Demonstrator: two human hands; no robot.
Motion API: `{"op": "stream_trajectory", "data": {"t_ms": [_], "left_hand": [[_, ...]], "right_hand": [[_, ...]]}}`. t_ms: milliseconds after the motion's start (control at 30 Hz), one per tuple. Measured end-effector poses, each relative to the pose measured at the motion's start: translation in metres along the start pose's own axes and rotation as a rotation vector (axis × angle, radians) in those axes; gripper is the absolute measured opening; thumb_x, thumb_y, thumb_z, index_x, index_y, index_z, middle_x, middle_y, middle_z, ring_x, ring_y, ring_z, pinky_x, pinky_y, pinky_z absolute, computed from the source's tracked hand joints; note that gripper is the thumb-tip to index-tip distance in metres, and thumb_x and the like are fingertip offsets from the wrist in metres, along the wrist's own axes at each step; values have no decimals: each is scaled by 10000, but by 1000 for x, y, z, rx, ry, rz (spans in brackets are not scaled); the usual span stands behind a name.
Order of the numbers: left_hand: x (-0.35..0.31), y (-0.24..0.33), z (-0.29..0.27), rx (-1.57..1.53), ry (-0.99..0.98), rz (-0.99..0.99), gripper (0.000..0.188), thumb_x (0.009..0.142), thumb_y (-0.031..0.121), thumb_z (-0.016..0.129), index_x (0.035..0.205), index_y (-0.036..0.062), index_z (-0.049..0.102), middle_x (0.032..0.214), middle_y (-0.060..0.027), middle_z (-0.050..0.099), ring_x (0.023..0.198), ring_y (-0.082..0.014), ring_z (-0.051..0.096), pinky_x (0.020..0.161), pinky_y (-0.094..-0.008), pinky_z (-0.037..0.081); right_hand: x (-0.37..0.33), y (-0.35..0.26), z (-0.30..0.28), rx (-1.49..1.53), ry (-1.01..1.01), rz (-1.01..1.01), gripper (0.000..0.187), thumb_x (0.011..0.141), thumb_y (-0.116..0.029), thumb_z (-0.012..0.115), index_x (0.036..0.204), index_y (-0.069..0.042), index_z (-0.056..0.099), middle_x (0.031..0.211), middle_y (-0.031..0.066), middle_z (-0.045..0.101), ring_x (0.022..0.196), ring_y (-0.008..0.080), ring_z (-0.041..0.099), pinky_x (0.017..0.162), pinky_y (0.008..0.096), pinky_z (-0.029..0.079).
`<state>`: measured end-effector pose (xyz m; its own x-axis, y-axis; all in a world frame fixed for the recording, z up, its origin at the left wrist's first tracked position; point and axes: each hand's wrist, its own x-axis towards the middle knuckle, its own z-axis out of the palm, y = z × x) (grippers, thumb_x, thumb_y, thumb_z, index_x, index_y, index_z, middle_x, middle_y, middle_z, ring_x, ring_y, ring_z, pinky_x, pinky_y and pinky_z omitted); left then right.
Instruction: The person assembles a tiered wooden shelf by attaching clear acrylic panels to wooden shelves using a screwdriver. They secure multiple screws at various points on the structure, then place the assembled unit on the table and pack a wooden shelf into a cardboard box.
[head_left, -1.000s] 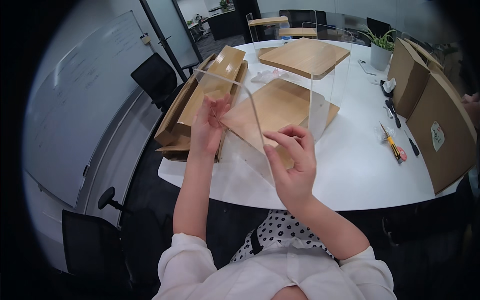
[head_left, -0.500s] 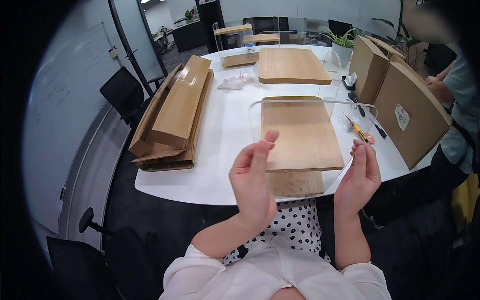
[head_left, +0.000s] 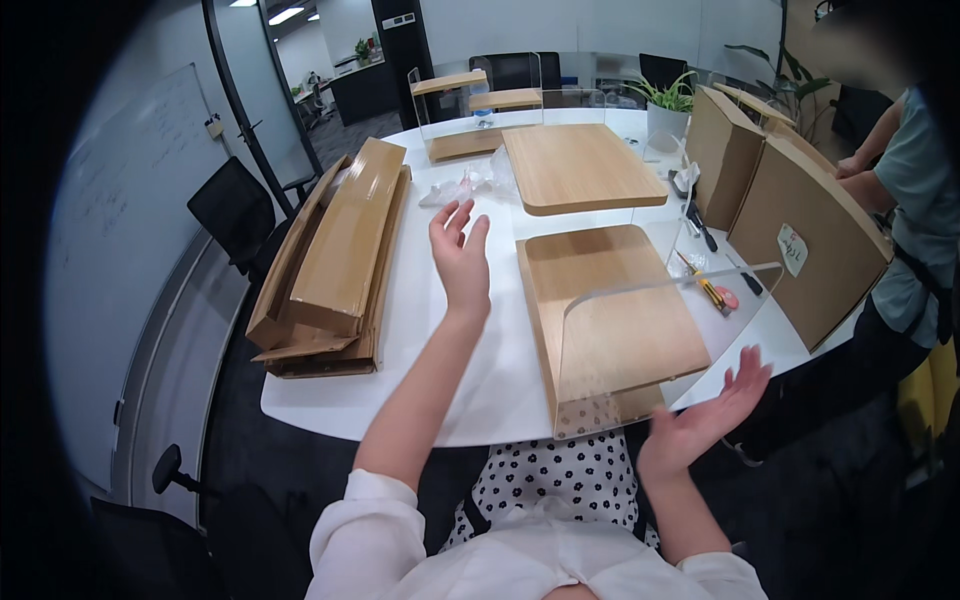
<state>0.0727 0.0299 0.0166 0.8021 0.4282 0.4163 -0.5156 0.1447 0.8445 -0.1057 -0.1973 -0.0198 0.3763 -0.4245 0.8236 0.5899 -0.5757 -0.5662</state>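
My left hand (head_left: pixel 462 262) is raised over the table, left of a wooden shelf unit; it holds nothing and its fingers are apart. My right hand (head_left: pixel 700 420) hangs beyond the table's front edge, open and empty, close to the unit's clear side panel (head_left: pixel 655 335). This rounded, see-through panel stands upright at the near end of the unit. Behind it lies a light wooden upper board (head_left: pixel 600 262), with a lower board (head_left: pixel 610 403) seen through the panel. A second wooden-topped unit (head_left: pixel 580 165) stands just behind.
Folded brown cardboard (head_left: pixel 345 250) lies along the left of the white table (head_left: pixel 440 400). On the right are a yellow-handled tool (head_left: pixel 712 290), black tools (head_left: pixel 703 230) and a large carton (head_left: pixel 800 245). A person (head_left: pixel 915 210) stands there. Plastic wrap (head_left: pixel 465 188) and another shelf (head_left: pixel 480 110) sit farther back.
My left hand has moved up and left, its curled fingers now spread. My right hand has dropped lower and opened away from the panel. The near unit appears turned, its clear panel angled.
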Motion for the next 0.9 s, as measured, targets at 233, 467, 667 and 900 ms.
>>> {"op": "stream_trajectory", "data": {"t_ms": [233, 467, 667, 900], "left_hand": [[98, -83, 8, 323, -450, -39, 586, 925, 131, 657, 1430, 0, 390, 1256, -135, 633, 1147, -178, 592, 967, -339, 469], [109, -91, 16, -197, -449, -431, 249, 941, 80, 638, 1178, 3, 636, 1001, -61, 713, 855, -131, 687, 772, -288, 563], [112, -92, -4, -93, -395, -87, 266, 998, 218, 621, 1106, -11, 702, 992, -106, 738, 908, -187, 722, 861, -326, 583], [103, -4, -29, -33, -84, 4, 277, 973, 223, 667, 1076, -29, 712, 993, -128, 739, 916, -196, 722, 861, -310, 568]], "right_hand": [[-42, -23, 17, -262, -521, -33, 1455, 658, -618, 846, 1547, -186, -222, 1461, 409, -311, 1354, 628, -271, 994, 816, -51], [-62, -15, 16, -283, -494, -95, 1416, 681, -548, 847, 1557, -185, -205, 1443, 426, -335, 1333, 644, -295, 958, 841, -44], [-4, -5, 4, -86, -451, -105, 1382, 648, -444, 858, 1573, -72, -98, 1523, 406, -201, 1439, 565, -152, 1130, 673, 49], [89, 55, -1, 427, -640, 130, 1293, 604, -237, 793, 1581, -26, -28, 1646, 194, -16, 1527, 326, 41, 1213, 473, 115]]}}
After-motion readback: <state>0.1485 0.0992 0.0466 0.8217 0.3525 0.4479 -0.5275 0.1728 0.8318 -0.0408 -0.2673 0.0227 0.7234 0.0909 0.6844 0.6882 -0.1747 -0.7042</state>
